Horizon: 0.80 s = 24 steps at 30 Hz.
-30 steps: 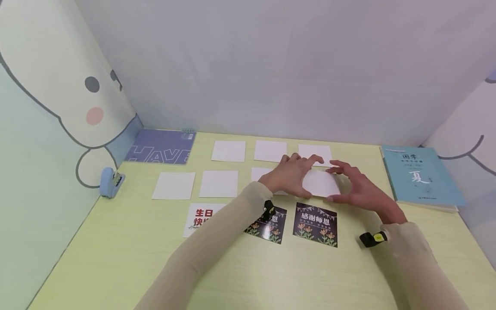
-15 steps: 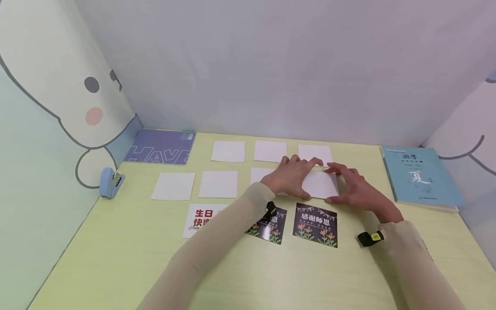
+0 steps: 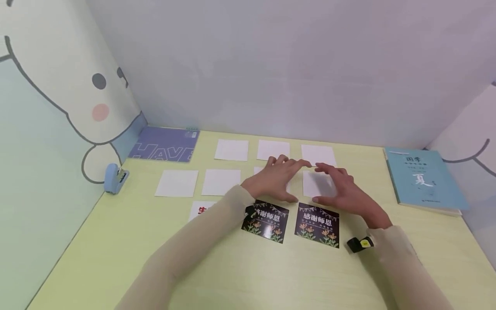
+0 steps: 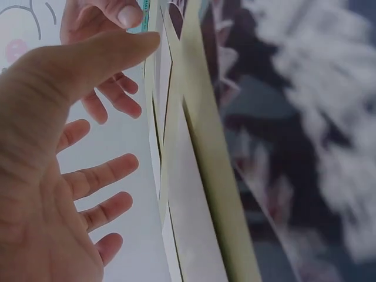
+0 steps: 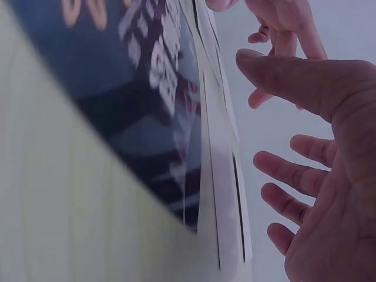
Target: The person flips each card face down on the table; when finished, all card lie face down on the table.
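My left hand [image 3: 275, 178] hovers with fingers spread over a white square card in the middle row, hiding most of it. Just right of it, my right hand [image 3: 341, 189] is held with thumb and fingers apart beside another white card [image 3: 315, 185], which lies flat. Both wrist views show bent but loose fingers with nothing between them. Below the hands lie two dark cards printed with flowers and white characters, a left one [image 3: 267, 221] and a right one [image 3: 317, 224]. A white card with red print [image 3: 199, 209] is mostly covered by the left sleeve.
Further white cards lie in rows, such as one at the back [image 3: 231, 150] and one at the left [image 3: 177, 183]. A purple notebook [image 3: 164, 144] is at back left, a light-blue stapler-like item [image 3: 115, 178] near the left wall, a blue book [image 3: 426, 178] at right.
Both hands have come away from the right-hand white card of the middle row, the left hand moving left. That card, bowed up between the fingers a second ago, now lies flat.
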Tool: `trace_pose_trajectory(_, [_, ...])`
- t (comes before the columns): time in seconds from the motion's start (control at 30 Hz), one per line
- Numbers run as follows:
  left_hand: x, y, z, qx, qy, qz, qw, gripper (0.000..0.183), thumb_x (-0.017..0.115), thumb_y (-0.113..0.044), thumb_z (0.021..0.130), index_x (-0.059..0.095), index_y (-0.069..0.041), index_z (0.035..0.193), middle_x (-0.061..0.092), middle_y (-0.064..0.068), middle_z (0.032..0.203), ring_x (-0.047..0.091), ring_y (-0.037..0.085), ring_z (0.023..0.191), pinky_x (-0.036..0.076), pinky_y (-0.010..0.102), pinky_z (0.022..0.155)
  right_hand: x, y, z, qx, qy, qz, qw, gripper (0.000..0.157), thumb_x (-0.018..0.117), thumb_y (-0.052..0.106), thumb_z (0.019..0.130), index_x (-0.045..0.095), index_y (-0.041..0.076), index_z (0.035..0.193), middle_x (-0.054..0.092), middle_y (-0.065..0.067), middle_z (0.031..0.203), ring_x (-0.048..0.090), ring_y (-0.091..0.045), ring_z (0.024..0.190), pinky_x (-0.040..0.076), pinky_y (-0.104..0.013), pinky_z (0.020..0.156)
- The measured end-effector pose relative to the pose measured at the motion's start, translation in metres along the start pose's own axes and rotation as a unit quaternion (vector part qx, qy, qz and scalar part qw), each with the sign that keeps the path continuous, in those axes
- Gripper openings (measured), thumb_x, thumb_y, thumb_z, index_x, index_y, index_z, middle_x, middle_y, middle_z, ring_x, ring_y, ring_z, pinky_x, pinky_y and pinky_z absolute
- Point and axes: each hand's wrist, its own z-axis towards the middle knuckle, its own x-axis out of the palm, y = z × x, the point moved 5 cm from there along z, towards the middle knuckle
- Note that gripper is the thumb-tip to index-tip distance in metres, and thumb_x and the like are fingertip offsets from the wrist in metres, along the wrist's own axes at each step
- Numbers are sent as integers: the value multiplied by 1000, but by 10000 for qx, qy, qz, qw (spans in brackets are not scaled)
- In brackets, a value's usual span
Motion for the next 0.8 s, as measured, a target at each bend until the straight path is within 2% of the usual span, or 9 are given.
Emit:
trace_pose_trajectory(0.17, [-12,22,-35,-109,-80,-58,9999,108,90,-53,81,24,-38,166,50,-2,164,40,27,147,32,55,117,17,32,10,-435,27,187,9989,96,89,34,88,36,12,164,51,-12,160,35,-41,146,30,-67,111])
trace_pose_trajectory(0.4, [-36,57,-91,-436,-390,-273,9979,110,93,-50,78,29,-38,166,46,-8,168,37,31,152,29,59,118,40,78,21,-919,28,272,9954,93,88,32,88,36,15,164,52,-9,160,38,-36,148,27,-60,113])
trace_pose_trajectory(0.57, [-49,82,-132,-630,-544,-357,9959,109,94,-49,78,30,-37,166,49,-3,166,34,34,153,26,58,115,55,111,25,-1178,227,383,9920,94,87,36,90,34,19,166,50,-6,162,38,-31,147,27,-56,112])
trace_pose_trajectory(0.8, [-55,98,-185,-782,-598,-270,9948,107,93,-47,78,32,-34,165,53,1,162,37,32,150,26,58,107,76,143,34,-1472,487,482,9867,93,85,38,92,32,21,167,50,-5,163,38,-29,147,27,-55,114])
